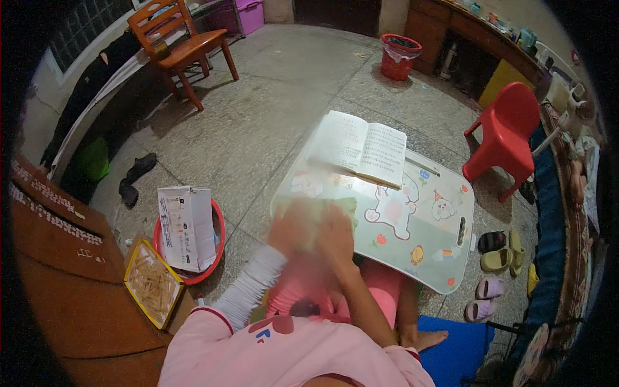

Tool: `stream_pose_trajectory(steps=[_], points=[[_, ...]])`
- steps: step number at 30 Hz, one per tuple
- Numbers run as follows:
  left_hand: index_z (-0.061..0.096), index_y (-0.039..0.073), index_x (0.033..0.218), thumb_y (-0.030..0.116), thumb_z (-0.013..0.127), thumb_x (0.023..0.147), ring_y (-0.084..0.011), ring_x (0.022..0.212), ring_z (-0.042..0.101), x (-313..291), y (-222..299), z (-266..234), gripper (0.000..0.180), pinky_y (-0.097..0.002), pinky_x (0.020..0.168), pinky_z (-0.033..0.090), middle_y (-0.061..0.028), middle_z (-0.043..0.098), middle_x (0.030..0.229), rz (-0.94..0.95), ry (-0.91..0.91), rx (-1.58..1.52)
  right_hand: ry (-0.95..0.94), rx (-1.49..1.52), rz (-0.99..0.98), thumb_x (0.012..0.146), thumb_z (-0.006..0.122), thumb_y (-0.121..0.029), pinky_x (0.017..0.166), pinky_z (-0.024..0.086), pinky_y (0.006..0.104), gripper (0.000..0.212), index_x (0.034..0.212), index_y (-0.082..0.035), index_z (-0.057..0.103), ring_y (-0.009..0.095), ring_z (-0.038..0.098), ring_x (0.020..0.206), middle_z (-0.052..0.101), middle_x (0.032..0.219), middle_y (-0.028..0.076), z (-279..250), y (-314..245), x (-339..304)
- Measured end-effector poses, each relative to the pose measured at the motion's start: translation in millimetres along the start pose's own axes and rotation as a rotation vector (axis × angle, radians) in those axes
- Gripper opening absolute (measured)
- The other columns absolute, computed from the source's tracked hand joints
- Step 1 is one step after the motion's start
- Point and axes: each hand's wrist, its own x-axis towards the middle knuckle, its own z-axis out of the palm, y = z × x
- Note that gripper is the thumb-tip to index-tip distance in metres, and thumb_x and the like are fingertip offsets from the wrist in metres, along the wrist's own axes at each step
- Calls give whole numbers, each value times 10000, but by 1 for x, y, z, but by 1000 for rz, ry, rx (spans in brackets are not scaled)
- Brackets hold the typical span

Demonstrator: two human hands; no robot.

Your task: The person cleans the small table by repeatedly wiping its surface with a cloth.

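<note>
A hazy smear over the middle of the view blurs both hands. At the near left edge of the low folding table [403, 258], my left hand [290, 229] and my right hand [336, 235] are close together at a soft-looking green piece [345, 205], either cloth or paper. Both hands cover its near side, and the haze hides whether the fingers grip it or lie on it. Beyond them an open notebook [361, 145] with handwritten pages lies on the tabletop, which is printed with cartoon animals and flowers.
On the left stand a red basin [220, 240] holding a white carton [187, 226], a yellow-edged box of thin sticks [153, 280] and a wooden chair [184, 55]. A red plastic chair [506, 132], slippers [496, 260] and a blue mat [454, 342] are on the right. A red bin [398, 61] stands far back.
</note>
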Motion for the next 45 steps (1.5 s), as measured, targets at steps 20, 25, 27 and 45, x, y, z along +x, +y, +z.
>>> stream_pose_trajectory(steps=[20,25,27,45], points=[[366,66,1292,382,410,853,-256,1293,235,72,169,40,544,-464,1060,126,-122,294,1381,476,-142,-289,43,-306,429,809,473,-130,1037,182,479,514,1288,-9,330,348,254,1266,290,1358,189,-113,103,-101],[393,80,1279,377,407,856,-248,1289,248,86,172,43,517,-456,1062,130,-107,315,1373,498,-100,-329,97,-350,466,818,477,-133,1028,191,491,482,1264,-4,350,358,252,1265,297,1353,193,-111,108,-89],[405,83,1272,376,406,857,-243,1285,257,92,168,47,508,-454,1062,132,-101,328,1367,508,-65,-340,92,-367,463,814,485,-141,1024,194,491,488,1261,-1,351,362,257,1260,299,1348,201,-105,113,-82],[521,71,1123,262,468,834,-262,1134,432,94,10,14,350,-442,986,284,-92,503,1188,325,140,-193,77,-199,211,843,466,-146,1020,218,469,465,1248,49,347,374,292,1231,325,1313,236,-15,38,31]])
